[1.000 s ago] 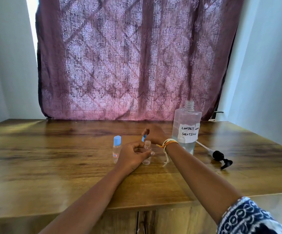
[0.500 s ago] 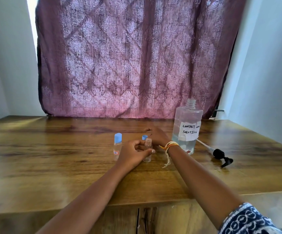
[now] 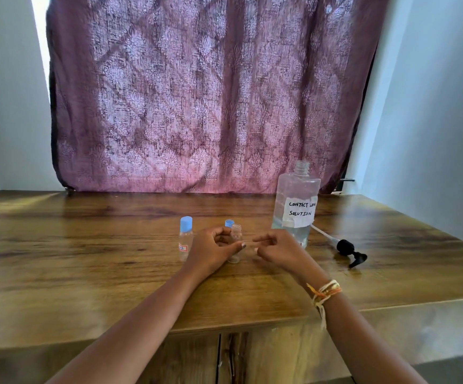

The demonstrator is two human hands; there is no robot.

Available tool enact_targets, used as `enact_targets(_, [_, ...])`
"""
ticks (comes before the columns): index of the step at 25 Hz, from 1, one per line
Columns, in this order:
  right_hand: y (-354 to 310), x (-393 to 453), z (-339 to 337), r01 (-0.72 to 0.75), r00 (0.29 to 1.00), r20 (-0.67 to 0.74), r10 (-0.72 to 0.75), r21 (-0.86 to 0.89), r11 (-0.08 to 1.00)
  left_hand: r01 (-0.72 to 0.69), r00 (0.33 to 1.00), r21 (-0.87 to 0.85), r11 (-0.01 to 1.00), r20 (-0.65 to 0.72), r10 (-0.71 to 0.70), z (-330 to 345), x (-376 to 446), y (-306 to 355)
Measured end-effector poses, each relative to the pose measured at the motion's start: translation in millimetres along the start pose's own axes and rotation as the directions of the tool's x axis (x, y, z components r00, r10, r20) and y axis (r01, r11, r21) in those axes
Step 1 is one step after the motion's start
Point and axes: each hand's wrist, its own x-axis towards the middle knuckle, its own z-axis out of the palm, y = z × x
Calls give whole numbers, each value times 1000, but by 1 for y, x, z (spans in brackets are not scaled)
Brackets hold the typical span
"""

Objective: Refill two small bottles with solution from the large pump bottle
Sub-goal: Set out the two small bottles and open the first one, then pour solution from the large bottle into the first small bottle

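The left hand [image 3: 211, 252] has its grip curled round the small clear uncapped plastic bottle [image 3: 235, 242], upright on the wooden surface [image 3: 86, 259]; its blue cap [image 3: 229, 223] sits just behind. The right hand [image 3: 277, 249] hovers beside, loosely curled, holding nothing. The second small bottle [image 3: 186, 238] stands capped to the left. The large clear labelled bottle [image 3: 296, 203] stands open, black pump [image 3: 349, 252] lying alongside. No filling seems done yet.

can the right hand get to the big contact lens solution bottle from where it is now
Probably yes. The right hand holds nothing and sits just in front of the large bottle, with only bare table between them. The pump head lies off to the right, out of the way.
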Motion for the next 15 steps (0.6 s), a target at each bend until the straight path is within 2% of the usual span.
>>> enact_targets(3, [-7, -12, -20, 129, 977, -185, -105, 118, 985, 11, 1000, -20, 1000, 9, -10, 1, 1, 0])
enact_targets(5, [-16, -10, -39, 182, 943, -311, -119, 182, 966, 12, 1000, -15, 1000, 10, -12, 1, 1, 0])
enact_targets(8, [-24, -2, -63, 267, 874, -467, -134, 232, 935, 16, 1000, -42, 999, 14, -15, 1, -1, 1])
enact_targets(10, [-26, 10, -74, 289, 814, -561, -149, 169, 942, 13, 1000, -33, 999, 17, -12, 1, -2, 3])
enact_targets(11, [-25, 18, -80, 272, 800, -575, -171, 94, 958, 16, 1000, -26, 1000, 19, -16, 1, -2, 3])
enact_targets(13, [-25, 28, -88, 232, 846, -499, -189, 25, 972, 30, 999, -29, 999, 23, -30, 0, -3, 6])
enact_targets(15, [-24, 35, -93, 222, 917, -365, -162, 130, 966, 42, 999, -35, 999, 22, -41, 0, -4, 7])
